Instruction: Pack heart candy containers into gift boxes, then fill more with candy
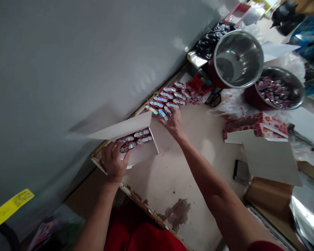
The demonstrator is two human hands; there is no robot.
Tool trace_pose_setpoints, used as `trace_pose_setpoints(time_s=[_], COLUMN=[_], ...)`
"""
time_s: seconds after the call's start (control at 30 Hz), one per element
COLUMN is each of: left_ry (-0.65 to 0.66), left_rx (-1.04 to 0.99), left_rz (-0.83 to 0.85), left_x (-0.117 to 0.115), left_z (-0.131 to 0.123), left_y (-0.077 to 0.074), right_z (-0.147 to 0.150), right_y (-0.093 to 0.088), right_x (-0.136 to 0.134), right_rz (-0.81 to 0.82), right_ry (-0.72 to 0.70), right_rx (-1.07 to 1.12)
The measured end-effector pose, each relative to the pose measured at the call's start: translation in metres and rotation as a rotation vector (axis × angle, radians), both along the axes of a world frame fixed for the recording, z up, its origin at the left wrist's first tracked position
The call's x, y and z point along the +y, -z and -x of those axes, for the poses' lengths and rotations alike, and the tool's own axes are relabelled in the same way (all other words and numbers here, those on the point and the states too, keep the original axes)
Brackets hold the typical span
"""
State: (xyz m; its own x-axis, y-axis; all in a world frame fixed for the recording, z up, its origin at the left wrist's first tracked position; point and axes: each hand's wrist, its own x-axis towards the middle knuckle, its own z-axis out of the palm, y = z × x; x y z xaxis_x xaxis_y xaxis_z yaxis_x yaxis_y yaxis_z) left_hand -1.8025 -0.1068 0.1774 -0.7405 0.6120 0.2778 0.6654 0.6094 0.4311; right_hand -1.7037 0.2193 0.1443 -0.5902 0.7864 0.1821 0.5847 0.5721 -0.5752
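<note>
My left hand (114, 161) grips the near edge of an open white box (143, 151) that holds a few shiny foil-wrapped pieces (136, 138); its lid flap (122, 128) stands up. My right hand (173, 122) reaches out to rows of the same foil-wrapped pieces (170, 97) laid on the table beside the wall, fingers curled on the nearest ones.
Two steel bowls stand at the back right, one empty (238, 57), one (278, 89) with wrapped pieces. A flat patterned box (256, 127), white card (270, 158), a phone (241, 171), scissors (214, 98) and plastic bags lie on the table. A grey wall (81, 62) is at left.
</note>
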Motion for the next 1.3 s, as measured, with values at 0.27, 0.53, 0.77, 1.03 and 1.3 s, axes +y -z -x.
trace_pose_setpoints(time_s=[0.27, 0.53, 0.77, 1.03, 1.3], left_ry=[-0.279, -0.224, -0.222, -0.189, -0.157], left_rx=[-0.422, -0.684, -0.634, -0.624, -0.64], left_rz=[-0.161, -0.154, -0.059, -0.021, -0.039], left_x=[-0.017, -0.005, -0.003, -0.016, -0.039], left_z=[-0.017, -0.002, 0.008, 0.01, 0.014], left_y=[0.027, 0.036, 0.03, 0.046, 0.044], right_z=[0.054, -0.065, -0.043, -0.058, 0.057], right_y=[0.015, -0.074, -0.037, -0.035, 0.012], right_x=[-0.002, -0.077, -0.155, -0.092, 0.006], right_rz=[0.049, 0.205, -0.017, -0.13, 0.293], right_ry=[0.241, -0.335, -0.941, -0.583, 0.055], right_rx=[-0.218, 0.212, -0.129, -0.086, -0.107])
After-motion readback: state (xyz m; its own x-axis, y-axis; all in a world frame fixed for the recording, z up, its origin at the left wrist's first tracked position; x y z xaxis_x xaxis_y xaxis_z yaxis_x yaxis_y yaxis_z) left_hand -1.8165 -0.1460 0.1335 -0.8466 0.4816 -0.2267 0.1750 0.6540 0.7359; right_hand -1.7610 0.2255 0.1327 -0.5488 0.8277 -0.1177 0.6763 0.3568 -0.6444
